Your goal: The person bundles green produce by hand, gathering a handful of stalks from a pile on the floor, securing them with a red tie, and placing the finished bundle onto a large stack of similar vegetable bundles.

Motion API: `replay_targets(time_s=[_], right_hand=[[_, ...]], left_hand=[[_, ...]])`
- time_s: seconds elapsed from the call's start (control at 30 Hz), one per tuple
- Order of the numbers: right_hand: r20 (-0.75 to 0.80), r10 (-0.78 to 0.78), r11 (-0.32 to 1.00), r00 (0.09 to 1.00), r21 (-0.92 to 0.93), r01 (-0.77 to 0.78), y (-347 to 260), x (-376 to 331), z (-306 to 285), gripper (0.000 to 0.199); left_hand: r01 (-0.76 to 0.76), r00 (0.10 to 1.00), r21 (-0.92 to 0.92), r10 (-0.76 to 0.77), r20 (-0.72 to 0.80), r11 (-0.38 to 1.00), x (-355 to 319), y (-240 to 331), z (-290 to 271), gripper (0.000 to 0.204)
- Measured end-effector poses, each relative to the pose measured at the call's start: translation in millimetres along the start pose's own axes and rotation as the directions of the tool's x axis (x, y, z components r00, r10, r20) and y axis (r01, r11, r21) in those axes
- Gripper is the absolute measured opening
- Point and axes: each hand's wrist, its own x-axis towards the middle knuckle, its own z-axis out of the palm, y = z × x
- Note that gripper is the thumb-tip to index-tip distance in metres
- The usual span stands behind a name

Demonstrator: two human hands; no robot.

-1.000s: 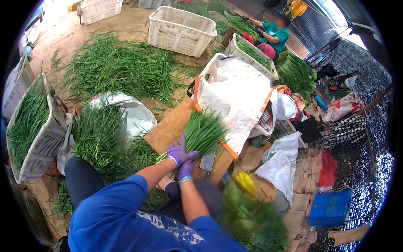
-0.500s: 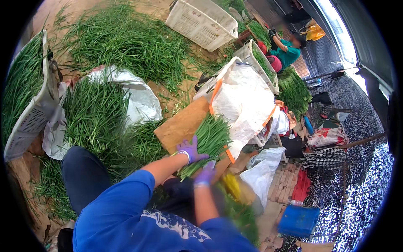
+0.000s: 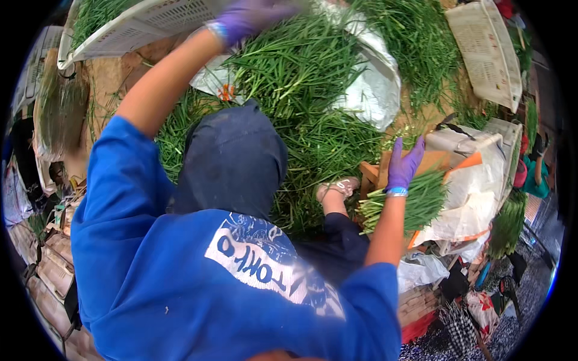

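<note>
My right hand [image 3: 404,166], in a purple glove, has its thumb and fingers spread. It is beside a trimmed bundle of long thin green stalks, like garlic chives [image 3: 424,201], lying at a brown board [image 3: 435,159]. I cannot tell whether the hand touches the bundle. My left hand [image 3: 256,19], also purple-gloved, reaches far out at the top, between a white crate [image 3: 171,19] and a loose heap of the same greens [image 3: 295,66]. Motion smears its fingers, so its grip is unclear.
A white sack [image 3: 376,90] lies under part of the heap. At the right stand another white crate [image 3: 484,54] and a crate draped with white, orange-edged sheeting [image 3: 463,198]. A co-worker in green [image 3: 534,177] is at the far right. My bent knee [image 3: 232,156] rises before me.
The view has swung left. My left hand has left the bundle and reached out to the loose heap; my right hand stays by the bundle, its fingers now spread.
</note>
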Motion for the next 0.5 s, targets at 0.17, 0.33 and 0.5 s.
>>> replay_targets(time_s=[0.17, 0.33, 0.5], right_hand=[[0.327, 0.025, 0.929, 0.945, -0.357, 0.099, 81.9, -4.8, 58.3, 0.044], [0.213, -0.1, 0.933, 0.972, -0.318, 0.166, 88.1, -13.9, 64.8, 0.03], [0.128, -0.177, 0.936, 0.976, -0.286, 0.207, 78.0, -10.6, 65.7, 0.022]], left_hand=[[0.42, 0.904, 0.47, -0.401, -0.147, 0.776, -117.8, -110.3, -49.4, 0.07], [0.281, 0.95, 0.797, -0.274, -0.151, 0.535, -114.4, -131.9, -22.9, 0.106], [0.493, 0.843, 0.283, -0.532, 0.078, 0.823, -84.3, -200.1, 16.1, 0.129]])
